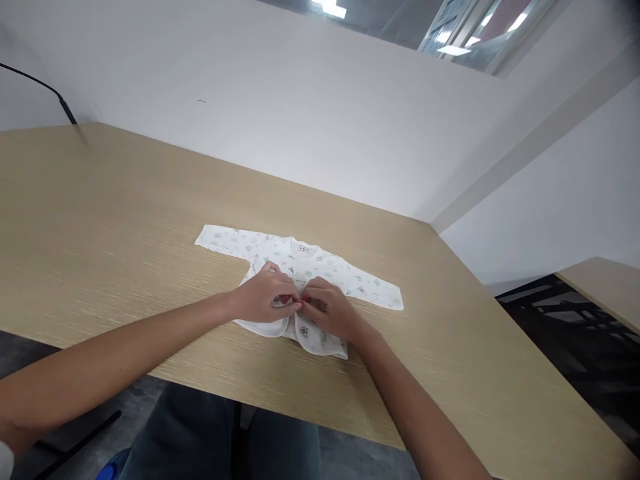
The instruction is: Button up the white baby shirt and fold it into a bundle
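A small white baby shirt (325, 265) with a faint printed pattern lies spread on the table, its sleeves stretched out to both sides and its neckline toward the wall. The front is split down the middle, and the lower corners are rounded. My left hand (267, 293) is closed in a pinch on the left front edge. Right beside it, my right hand (327, 305) pinches the other front edge, fingertips of both hands meeting at the middle of the shirt. Whatever fastening lies between the fingertips is hidden.
The wood-grain table (125, 200) reaches back to a white wall (250, 87). A black cable (40, 81) comes down to the table at the far left. Off to the right stands another wooden surface (605, 287) above a dark frame. My legs (200, 433) are under the front edge.
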`<action>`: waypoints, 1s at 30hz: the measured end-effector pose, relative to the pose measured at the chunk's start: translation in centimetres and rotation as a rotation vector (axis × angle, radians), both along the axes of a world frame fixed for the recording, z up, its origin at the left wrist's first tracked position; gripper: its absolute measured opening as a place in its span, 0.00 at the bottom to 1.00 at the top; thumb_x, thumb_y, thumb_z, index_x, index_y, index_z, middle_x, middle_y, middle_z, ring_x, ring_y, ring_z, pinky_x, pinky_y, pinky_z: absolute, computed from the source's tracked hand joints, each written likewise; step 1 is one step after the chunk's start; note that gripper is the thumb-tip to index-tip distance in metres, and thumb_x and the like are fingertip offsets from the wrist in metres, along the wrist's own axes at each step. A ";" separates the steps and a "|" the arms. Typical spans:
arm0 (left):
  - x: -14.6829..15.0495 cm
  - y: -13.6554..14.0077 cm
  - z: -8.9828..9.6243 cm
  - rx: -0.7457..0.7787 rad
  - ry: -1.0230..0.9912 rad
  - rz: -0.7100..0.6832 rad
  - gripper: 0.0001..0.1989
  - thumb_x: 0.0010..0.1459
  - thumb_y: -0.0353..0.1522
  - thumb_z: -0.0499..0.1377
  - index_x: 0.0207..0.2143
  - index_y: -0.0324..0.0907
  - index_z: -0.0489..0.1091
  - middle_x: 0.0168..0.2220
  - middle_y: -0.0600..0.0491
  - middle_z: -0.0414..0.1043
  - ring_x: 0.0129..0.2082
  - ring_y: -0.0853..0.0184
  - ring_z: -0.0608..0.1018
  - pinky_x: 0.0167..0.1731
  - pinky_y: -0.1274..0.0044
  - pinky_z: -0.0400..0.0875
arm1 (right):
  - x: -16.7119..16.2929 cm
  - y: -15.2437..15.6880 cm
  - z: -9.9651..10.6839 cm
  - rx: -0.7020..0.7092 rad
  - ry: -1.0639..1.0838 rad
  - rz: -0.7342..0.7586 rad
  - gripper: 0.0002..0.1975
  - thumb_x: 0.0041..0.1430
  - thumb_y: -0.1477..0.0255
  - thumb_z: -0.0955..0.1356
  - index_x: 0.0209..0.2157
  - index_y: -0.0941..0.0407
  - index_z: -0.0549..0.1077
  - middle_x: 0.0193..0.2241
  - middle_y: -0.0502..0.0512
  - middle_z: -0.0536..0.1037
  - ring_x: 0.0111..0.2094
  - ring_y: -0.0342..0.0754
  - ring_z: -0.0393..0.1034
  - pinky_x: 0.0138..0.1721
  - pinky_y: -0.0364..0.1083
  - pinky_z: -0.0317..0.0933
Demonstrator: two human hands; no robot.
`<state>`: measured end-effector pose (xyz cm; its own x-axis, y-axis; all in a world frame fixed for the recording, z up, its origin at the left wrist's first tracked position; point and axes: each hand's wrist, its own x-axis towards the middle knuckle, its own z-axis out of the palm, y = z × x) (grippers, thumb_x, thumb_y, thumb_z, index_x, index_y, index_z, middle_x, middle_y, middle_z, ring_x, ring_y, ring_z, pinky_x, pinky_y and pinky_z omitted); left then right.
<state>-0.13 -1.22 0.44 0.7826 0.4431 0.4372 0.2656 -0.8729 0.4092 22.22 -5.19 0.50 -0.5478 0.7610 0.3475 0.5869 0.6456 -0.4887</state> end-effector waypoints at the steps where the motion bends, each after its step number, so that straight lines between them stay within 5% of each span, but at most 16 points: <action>1: 0.0 0.0 0.0 0.002 0.002 0.000 0.11 0.66 0.38 0.56 0.32 0.43 0.72 0.28 0.58 0.76 0.29 0.70 0.73 0.50 0.68 0.57 | 0.0 0.0 0.0 -0.003 0.003 -0.001 0.11 0.67 0.73 0.67 0.29 0.54 0.74 0.29 0.54 0.76 0.35 0.49 0.69 0.37 0.49 0.64; 30: 0.5 -0.1 0.1 0.110 -0.043 0.047 0.11 0.65 0.37 0.58 0.31 0.43 0.73 0.25 0.59 0.74 0.27 0.71 0.73 0.46 0.69 0.63 | 0.0 0.0 0.0 -0.005 -0.005 -0.009 0.11 0.67 0.72 0.67 0.28 0.54 0.74 0.29 0.53 0.75 0.35 0.49 0.69 0.38 0.48 0.63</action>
<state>0.33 -1.28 0.56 0.7412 0.4267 0.5182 0.2918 -0.9000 0.3238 22.19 -5.20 0.51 -0.5425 0.7676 0.3414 0.5951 0.6379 -0.4888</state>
